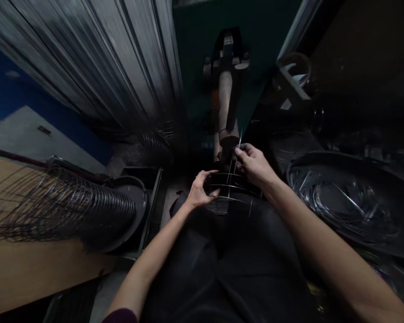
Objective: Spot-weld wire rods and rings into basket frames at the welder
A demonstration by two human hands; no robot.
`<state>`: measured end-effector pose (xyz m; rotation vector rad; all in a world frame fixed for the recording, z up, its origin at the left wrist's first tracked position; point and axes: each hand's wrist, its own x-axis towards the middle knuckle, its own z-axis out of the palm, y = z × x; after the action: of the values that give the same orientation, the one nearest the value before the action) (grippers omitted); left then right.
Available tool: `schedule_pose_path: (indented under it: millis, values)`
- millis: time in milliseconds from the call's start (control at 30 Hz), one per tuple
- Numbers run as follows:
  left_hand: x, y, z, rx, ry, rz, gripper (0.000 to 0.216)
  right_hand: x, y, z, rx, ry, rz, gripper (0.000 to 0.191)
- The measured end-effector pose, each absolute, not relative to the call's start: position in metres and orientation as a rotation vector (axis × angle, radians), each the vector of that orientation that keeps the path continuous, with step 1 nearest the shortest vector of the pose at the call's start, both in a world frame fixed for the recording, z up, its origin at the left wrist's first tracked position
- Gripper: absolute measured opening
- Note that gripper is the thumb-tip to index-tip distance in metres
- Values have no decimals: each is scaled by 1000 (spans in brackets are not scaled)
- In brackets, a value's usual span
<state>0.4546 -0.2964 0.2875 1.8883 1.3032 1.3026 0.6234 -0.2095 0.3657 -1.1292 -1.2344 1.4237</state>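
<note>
My left hand [200, 190] is curled round the left side of a round wire frame [226, 185], thumb and fingers on its curved wires. The frame has several stacked hoops and is held low, over my lap. My right hand [254, 163] pinches a thin straight metal wire [240, 138] between thumb and fingers, and this wire points up past the fingertips. Straight wires also cross the hoops. Just above the frame is the thick cylindrical arm [226, 101] of a machine, with its end close to my right fingertips. Shadow hides the frame's lower part.
At left, a long row of wire rings [97, 199] hangs on a holder with a round dark plate [139, 193]. On the right, a wide dark basin [387, 179] contains thin metal wires [346, 202]. A corrugated metal sheet [97, 49] stands behind, beside the green machine body [195, 54].
</note>
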Motion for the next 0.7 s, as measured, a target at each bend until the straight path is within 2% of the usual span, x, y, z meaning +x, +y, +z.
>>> schedule_pose_path:
  millis: [133, 267, 367, 467, 567, 633, 700]
  values:
    - [456, -319, 251, 1598, 1348, 1243, 51, 642, -217, 356, -1175, -1181, 1458, 33]
    - [439, -363, 222, 1602, 1496, 826, 62, 646, -248, 318, -1297, -1079, 1579, 28]
    - [425, -386, 241, 1830, 1529, 468, 84, 643, -267, 296, -1350, -1016, 1568, 25]
    - [435, -392, 267, 2042, 1469, 444, 103, 641, -274, 289, -1321, -1059, 1426, 26]
    - [460, -385, 270, 2151, 1532, 726, 84, 640, -273, 295, -1257, -1134, 1364, 31]
    - [473, -377, 262, 2114, 1586, 974, 64, 641, -270, 303, -1231, -1103, 1428, 36]
    - [477, -367, 258, 2052, 1568, 1178, 55, 641, -265, 313, -1217, -1053, 1514, 41]
